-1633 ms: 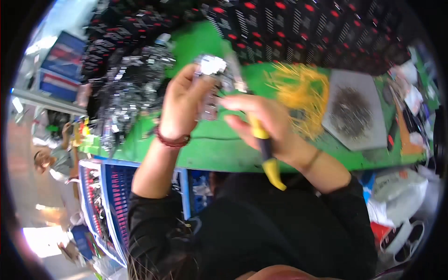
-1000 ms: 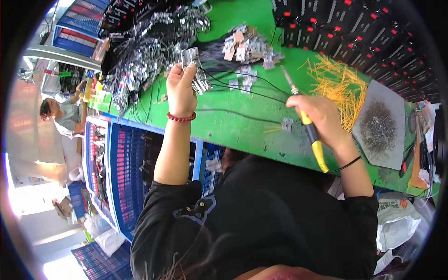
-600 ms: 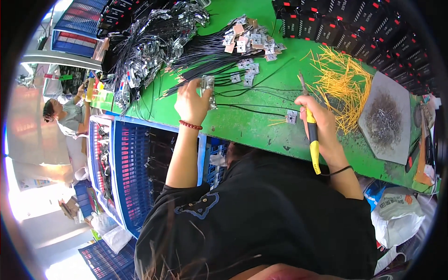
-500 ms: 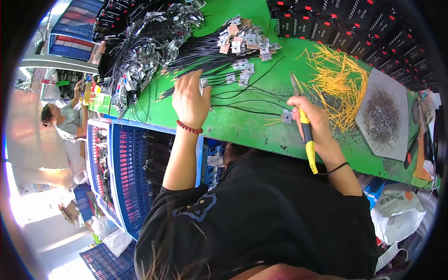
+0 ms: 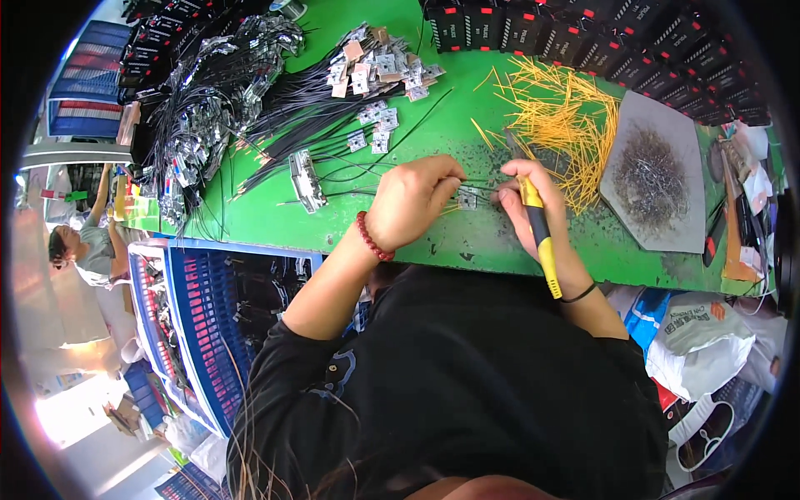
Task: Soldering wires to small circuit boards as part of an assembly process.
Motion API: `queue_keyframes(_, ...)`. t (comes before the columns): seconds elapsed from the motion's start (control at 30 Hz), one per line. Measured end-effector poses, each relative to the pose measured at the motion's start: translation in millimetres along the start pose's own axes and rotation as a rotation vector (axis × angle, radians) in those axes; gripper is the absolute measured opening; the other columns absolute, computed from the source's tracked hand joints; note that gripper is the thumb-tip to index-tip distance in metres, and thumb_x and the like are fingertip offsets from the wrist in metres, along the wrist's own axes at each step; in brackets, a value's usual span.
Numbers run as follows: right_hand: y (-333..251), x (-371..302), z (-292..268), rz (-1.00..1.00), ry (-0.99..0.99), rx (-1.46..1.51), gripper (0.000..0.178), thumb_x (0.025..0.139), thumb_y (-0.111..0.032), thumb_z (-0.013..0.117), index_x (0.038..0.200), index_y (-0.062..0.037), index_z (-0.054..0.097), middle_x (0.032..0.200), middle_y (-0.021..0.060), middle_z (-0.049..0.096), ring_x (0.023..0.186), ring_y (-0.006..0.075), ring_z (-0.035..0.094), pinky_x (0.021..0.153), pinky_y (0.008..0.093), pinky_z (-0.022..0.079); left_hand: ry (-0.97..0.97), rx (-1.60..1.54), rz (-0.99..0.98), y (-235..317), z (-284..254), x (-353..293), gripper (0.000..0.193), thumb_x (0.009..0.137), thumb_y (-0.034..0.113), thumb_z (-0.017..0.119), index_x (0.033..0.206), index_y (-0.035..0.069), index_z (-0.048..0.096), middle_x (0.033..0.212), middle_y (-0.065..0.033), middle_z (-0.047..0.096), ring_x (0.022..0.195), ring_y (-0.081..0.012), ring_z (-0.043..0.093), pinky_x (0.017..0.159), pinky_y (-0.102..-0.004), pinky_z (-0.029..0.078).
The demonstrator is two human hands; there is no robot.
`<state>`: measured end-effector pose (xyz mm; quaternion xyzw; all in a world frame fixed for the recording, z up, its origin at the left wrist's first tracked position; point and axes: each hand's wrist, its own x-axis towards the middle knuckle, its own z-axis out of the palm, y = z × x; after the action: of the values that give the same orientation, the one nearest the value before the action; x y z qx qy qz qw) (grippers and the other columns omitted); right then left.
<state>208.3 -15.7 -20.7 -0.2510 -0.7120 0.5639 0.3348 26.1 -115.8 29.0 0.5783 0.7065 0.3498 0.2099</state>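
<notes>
My right hand (image 5: 537, 200) is closed round a yellow and black soldering iron (image 5: 547, 254), whose tip points away from me toward the loose yellow sticks. My left hand (image 5: 412, 200) is held close beside it, thumb and forefinger pinched on a thin black wire that spans the gap between both hands. Just below that gap lies a small square circuit board (image 5: 468, 197) on the green table (image 5: 383, 233). To the left of my left hand stands a silver metal block (image 5: 307, 181) with black wires running from it. My left fingertips partly hide the wire's end.
Bundled black wires with small boards (image 5: 379, 71) lie at the back, beside a heap of wired metal parts (image 5: 217, 92). Yellow sticks (image 5: 558, 117) are scattered near a grey slab (image 5: 629, 200) covered in dark residue. Black boxes (image 5: 575, 42) line the far edge. Another person (image 5: 92, 242) is at far left.
My left hand has left the silver block and moved right, pinching a wire near my right hand. The soldering iron stays in my right hand. The whole view has shifted slightly.
</notes>
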Motion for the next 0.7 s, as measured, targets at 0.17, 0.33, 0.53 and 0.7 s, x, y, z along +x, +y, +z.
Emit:
queue_keyframes(0.17,-4,11,8,-0.058,-0.067,-0.042,0.035,0.081,0.009,0.062,0.111,-0.0086,0.057,0.076,0.0055,0.064,0.067,0.0106,0.061,0.06,0.0243,0.047,-0.166,0.06,0.192,-1,4,-2,0.013,0.084,0.006,0.064,0.097,0.005,0.066,0.088,-0.0121,0.067,0.078,-0.0317,0.064,0.068,-0.0376,0.052)
queue_keyframes(0.33,-3,9,15,-0.119,-0.022,-0.082,0.038,0.079,0.011,0.064,0.11,-0.0086,0.058,0.074,0.008,0.063,0.064,0.0148,0.064,0.058,0.0279,0.049,-0.172,0.107,0.187,6,5,-6,0.011,0.083,0.01,0.066,0.093,0.007,0.066,0.084,-0.0104,0.064,0.077,-0.0323,0.063,0.065,-0.0396,0.051)
queue_keyframes(0.53,-13,8,13,-0.142,-0.058,-0.12,0.038,0.08,0.01,0.064,0.113,-0.0093,0.059,0.082,0.0108,0.068,0.076,0.0213,0.072,0.063,0.0285,0.053,-0.096,0.112,0.114,3,8,-15,0.009,0.081,0.011,0.068,0.089,0.007,0.067,0.082,-0.0103,0.065,0.073,-0.031,0.064,0.063,-0.0386,0.051)
queue_keyframes(0.7,-5,-1,3,-0.079,-0.037,-0.093,0.038,0.08,0.006,0.066,0.114,-0.0086,0.059,0.082,0.01,0.07,0.073,0.0161,0.071,0.064,0.0261,0.053,-0.016,0.135,0.05,0,6,-24,0.007,0.081,0.016,0.067,0.082,0.009,0.068,0.076,-0.0084,0.061,0.07,-0.0312,0.063,0.061,-0.0416,0.051)
